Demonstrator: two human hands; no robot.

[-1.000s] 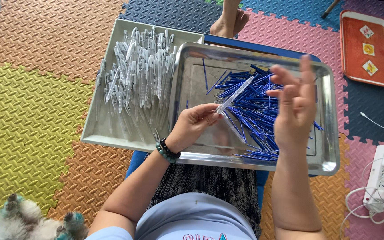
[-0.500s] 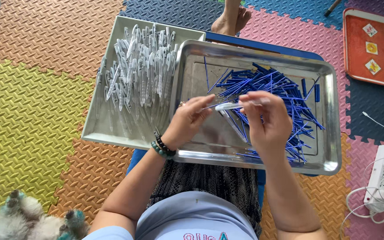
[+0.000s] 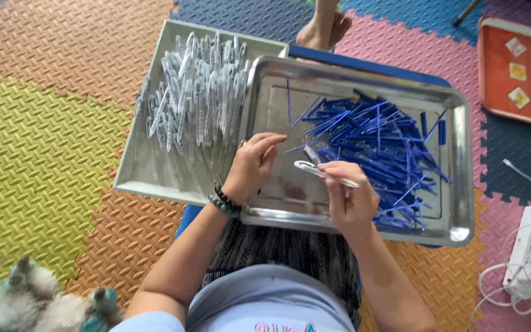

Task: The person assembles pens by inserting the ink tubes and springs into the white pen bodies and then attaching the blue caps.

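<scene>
My right hand (image 3: 351,200) pinches a clear barrel (image 3: 326,173) over the steel tray (image 3: 459,212) — blue refills (image 3: 376,144) beside it. My left hand (image 3: 252,165) hangs loosely curled, empty — barrels (image 3: 198,92) beyond.

clear pen barrel (image 3: 326,173), level, over steel tray (image 3: 456,215)
</scene>
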